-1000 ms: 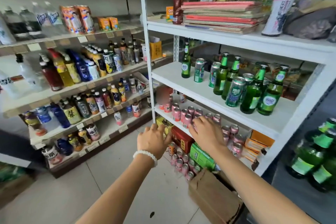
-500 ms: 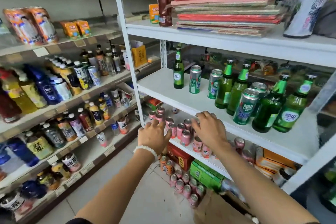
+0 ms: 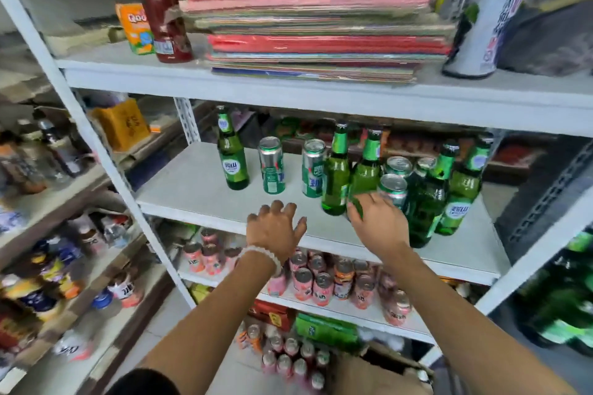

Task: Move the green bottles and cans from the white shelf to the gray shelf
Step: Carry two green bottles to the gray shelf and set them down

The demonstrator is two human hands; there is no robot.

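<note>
The white shelf (image 3: 199, 183) carries green bottles (image 3: 335, 176) and cans (image 3: 272, 167), bunched toward its right end, two bottles near the front edge. The left hand (image 3: 274, 231) hovers at that front edge, fingers spread, holding nothing. The right hand (image 3: 378, 223) reaches a bottle's base; its grip seems unfinished.
</note>
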